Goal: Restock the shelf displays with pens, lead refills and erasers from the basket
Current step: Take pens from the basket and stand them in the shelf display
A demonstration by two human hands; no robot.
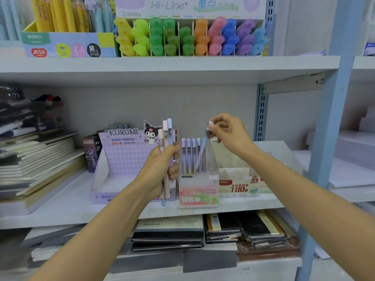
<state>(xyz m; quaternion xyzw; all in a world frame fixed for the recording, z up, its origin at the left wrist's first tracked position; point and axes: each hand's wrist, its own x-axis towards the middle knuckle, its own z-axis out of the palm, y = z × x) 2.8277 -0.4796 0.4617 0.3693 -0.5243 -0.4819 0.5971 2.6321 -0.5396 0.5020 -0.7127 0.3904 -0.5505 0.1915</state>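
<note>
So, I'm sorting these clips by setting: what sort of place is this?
Most likely a stationery shop: metal shelving holding a Hi-Line highlighter display, a Kuromi lead-refill box and stacked notebooks.

Bare left hand [160,169] and right hand [227,134], bare forearms [101,230].

You are facing a pale grey shelf board [60,207]. It is carrying, left to right, a stack of flat notebooks [40,159], a purple cardboard KUROMI display box [121,159], a pink-fronted clear FRUIT SODA box [198,194] and a cream cardboard 2B lead box [237,185].
</note>
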